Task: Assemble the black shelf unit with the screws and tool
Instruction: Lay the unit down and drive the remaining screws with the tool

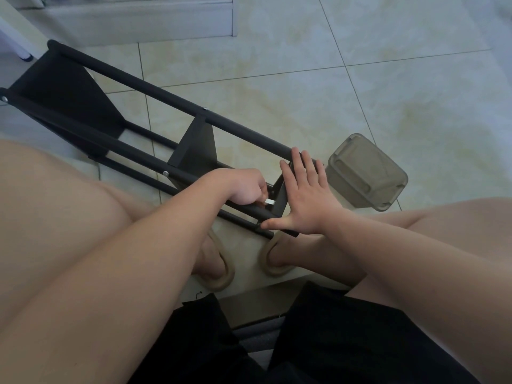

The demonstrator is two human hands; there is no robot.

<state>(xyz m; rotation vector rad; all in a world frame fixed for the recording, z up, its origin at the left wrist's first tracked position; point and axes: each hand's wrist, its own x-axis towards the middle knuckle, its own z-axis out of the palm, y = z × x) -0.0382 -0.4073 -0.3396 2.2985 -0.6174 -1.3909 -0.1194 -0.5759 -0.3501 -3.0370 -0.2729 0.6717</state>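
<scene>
The black shelf unit [155,90] lies on its side across the tiled floor, its poles running from upper left down to my feet. Two screw heads show on the poles, one [165,173] near the middle panel and one [205,108] on the far pole. My left hand [245,187] is closed around a small silver tool [269,201], its tip at the near end panel [281,199]. My right hand [304,195] lies flat with fingers spread against that end panel and the pole ends.
A grey translucent plastic box [365,173] with a lid sits on the floor just right of the shelf's end. My feet in tan slippers [273,268] rest below the shelf. A white furniture base [138,20] stands at the top left.
</scene>
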